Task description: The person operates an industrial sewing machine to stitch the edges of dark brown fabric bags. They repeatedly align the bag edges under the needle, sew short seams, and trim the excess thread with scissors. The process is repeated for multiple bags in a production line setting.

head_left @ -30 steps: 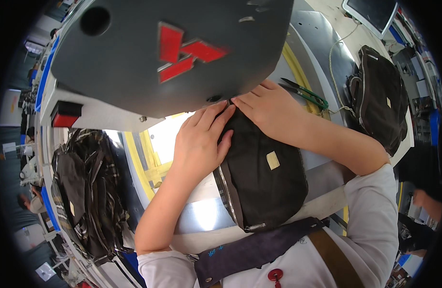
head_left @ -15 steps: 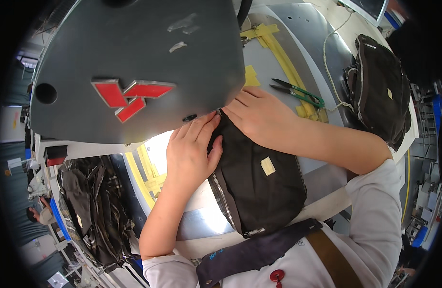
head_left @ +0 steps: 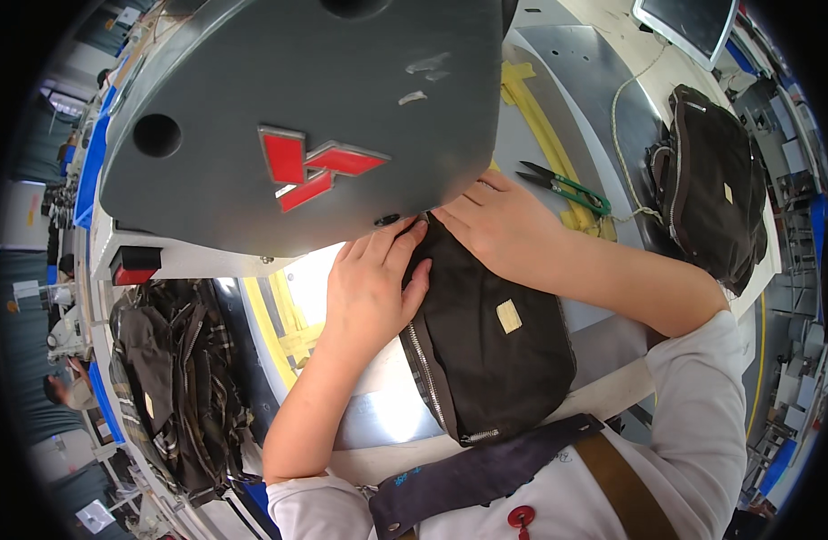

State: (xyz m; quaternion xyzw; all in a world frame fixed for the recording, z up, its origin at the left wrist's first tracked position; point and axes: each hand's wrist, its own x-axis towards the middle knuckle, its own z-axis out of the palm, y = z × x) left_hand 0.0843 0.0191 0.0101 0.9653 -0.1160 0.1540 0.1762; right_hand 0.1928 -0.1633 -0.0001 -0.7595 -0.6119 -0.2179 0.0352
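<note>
"Left hand [head_left: 369, 283] and right hand [head_left: 508, 227] come together at the far end of that dark bag [head_left: 486, 373], fingertips tucked close under the machine [head_left: 216, 193]. Are they pinching it?"

"Can't tell from here. Left thumb stands off from its fingers; right fingers are partly hidden. I'd guess a hand on each side helps hold the cloth flat."

"And the bag itself?"

"On the desk [head_left: 612, 385], patch [head_left: 508, 317] up, zip [head_left: 423, 364] along its left, near end by the person's apron [head_left: 499, 463]. Probably the desk takes its weight that way."

"Any writing?"

"None I can make out on the patch. There's a red emblem [head_left: 346, 159] on the machine, and blue marks [head_left: 412, 474] on the apron, too small to read."

"Farther out?"

"Green snips [head_left: 583, 195] just beyond the right hand, handy perhaps, near yellow tape [head_left: 550, 126]. Another bag [head_left: 718, 193] lies at far right, and a dark pile [head_left: 175, 387] at left."
</note>
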